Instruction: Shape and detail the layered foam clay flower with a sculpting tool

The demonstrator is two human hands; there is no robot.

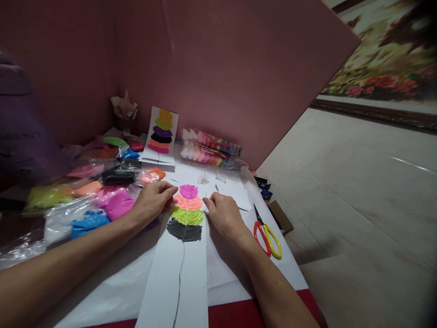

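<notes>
A long white paper strip [194,282] lies in front of me, with a feather-like shape [186,212] of textured clay on it. Its bands run pink, orange, yellow-green and black from top to bottom, and a thin dark drawn line trails below. At the strip's upper left edge my left hand [153,200] is closed in a pinch. My right hand [225,214] is closed at the right edge, thumb and finger beside the orange band. A small grey pointed item [216,187] shows just behind the right fingers; whether they touch it is unclear.
Scissors [268,234] with red and yellow handles lie at the right. Bags of coloured clay [118,202] crowd the left. At the back stand a card with a similar banded shape [160,132] and packs of clay [208,150]. A pink panel [218,68] rises behind.
</notes>
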